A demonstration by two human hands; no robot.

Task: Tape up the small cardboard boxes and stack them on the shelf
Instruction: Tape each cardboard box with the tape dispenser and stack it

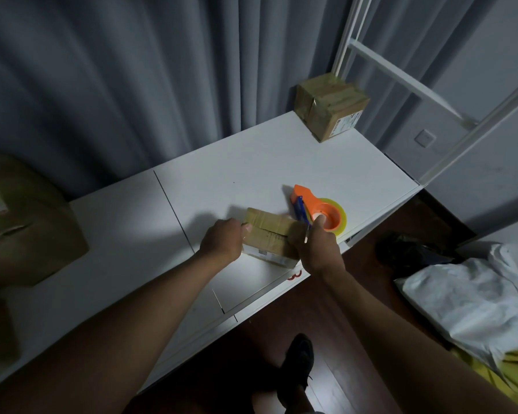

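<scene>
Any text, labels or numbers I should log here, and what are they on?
Red mark on the white table's front edge: partly hidden, possibly "3".
White label on the far taped box: too blurred to read.
Label on the box being taped: too small to read.

box labels [346, 124] blurred, no readable text
</scene>
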